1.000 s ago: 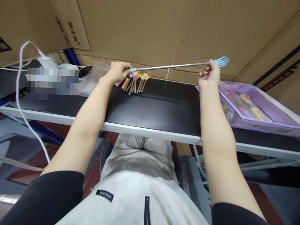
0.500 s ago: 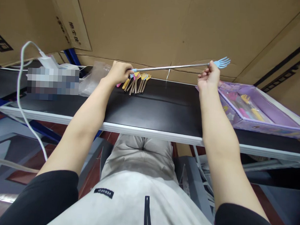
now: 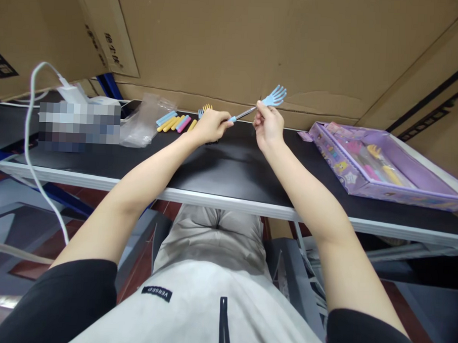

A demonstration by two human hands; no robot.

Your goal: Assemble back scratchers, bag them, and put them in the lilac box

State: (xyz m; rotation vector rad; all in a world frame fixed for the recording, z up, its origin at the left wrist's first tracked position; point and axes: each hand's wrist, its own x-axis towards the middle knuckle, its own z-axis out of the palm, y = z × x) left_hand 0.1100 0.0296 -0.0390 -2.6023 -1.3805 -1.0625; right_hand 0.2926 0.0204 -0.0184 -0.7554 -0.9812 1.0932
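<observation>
Between my two hands is a telescopic back scratcher point(image 3: 245, 113) with a light blue, hand-shaped head and a short stretch of metal rod showing. My left hand point(image 3: 213, 125) is closed round its blue handle end. Just below the head, my right hand point(image 3: 269, 123) pinches the rod. Behind my left hand, yellow and blue scratcher heads point(image 3: 207, 108) poke out; the rest of them is hidden. Left of that hand lie several loose handles point(image 3: 174, 122) in blue, yellow and pink on the black tabletop point(image 3: 229, 166).
On the right, a purple display box point(image 3: 350, 179) holds bagged back scratchers point(image 3: 381, 165). Clear plastic bags point(image 3: 145, 122) lie at the left, beside a blurred-out item and a white charger with its cable point(image 3: 30, 117). Cardboard point(image 3: 234, 45) walls off the back.
My hands have come together and the scratcher's rod has slid from long to short. The right hand moved left, the left hand right, uncovering the loose handles and covering most of the pile of heads.
</observation>
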